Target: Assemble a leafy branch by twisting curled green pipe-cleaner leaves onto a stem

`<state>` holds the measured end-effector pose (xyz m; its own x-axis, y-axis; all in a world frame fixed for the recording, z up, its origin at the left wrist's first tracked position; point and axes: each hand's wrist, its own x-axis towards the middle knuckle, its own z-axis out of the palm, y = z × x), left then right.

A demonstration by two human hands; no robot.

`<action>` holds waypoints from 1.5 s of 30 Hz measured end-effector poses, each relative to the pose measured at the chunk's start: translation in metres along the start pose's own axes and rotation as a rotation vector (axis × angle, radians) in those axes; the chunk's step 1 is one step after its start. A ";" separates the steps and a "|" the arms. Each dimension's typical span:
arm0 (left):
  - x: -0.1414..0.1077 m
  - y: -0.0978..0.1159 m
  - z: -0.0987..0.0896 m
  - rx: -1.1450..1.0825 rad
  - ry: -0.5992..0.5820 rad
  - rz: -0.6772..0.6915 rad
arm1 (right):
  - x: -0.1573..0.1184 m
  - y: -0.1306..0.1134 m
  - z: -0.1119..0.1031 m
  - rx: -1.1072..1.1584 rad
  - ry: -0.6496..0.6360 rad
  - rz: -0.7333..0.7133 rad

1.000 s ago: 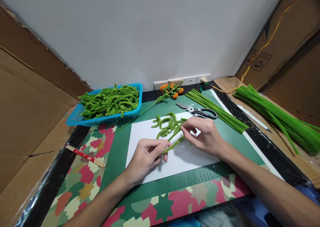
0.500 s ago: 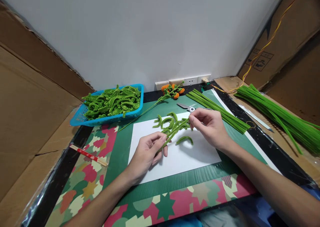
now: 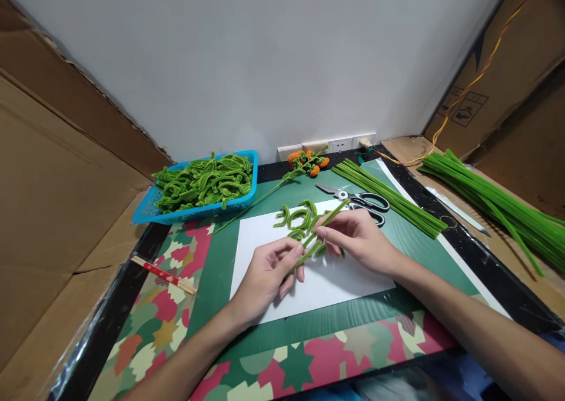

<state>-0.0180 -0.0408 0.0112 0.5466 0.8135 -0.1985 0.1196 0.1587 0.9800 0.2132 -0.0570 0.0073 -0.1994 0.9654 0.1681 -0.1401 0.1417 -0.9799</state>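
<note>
My left hand (image 3: 274, 269) pinches a fairly straight fuzzy stem (image 3: 332, 214) over the paper (image 3: 348, 284), my right hand (image 3: 353, 236) gripping it farther up; curled pieces (image 3: 311, 205) lie beyond and heap the basket (image 3: 255, 177), the straight bundle (image 3: 392, 199) looking unworked

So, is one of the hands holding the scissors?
No, the scissors lie beyond the right hand, which, like the left hand, pinches a fuzzy green stem.

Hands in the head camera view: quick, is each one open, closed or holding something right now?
Left hand: closed, holding a green pipe cleaner.
Right hand: closed, pinching the green pipe cleaner too.
</note>
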 end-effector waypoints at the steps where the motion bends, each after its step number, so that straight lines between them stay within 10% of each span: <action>1: 0.000 -0.001 0.000 0.028 0.014 0.011 | -0.001 0.000 0.002 -0.015 0.002 0.003; 12: -0.001 -0.003 -0.003 0.493 0.211 0.395 | -0.006 0.000 0.001 -0.563 0.280 -0.233; 20: -0.002 0.002 -0.003 0.581 0.261 0.526 | -0.007 0.001 0.004 -1.245 0.071 -0.355; 27: -0.003 0.006 -0.002 0.597 0.279 0.513 | -0.007 -0.004 0.001 -1.301 -0.254 -0.472; 45: -0.006 0.002 0.004 0.519 0.270 0.438 | -0.010 -0.005 0.009 -1.306 -0.419 -0.435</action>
<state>-0.0180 -0.0478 0.0147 0.4191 0.8619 0.2856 0.3514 -0.4440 0.8243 0.2072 -0.0696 0.0115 -0.6703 0.6924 0.2671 0.6641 0.7203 -0.2005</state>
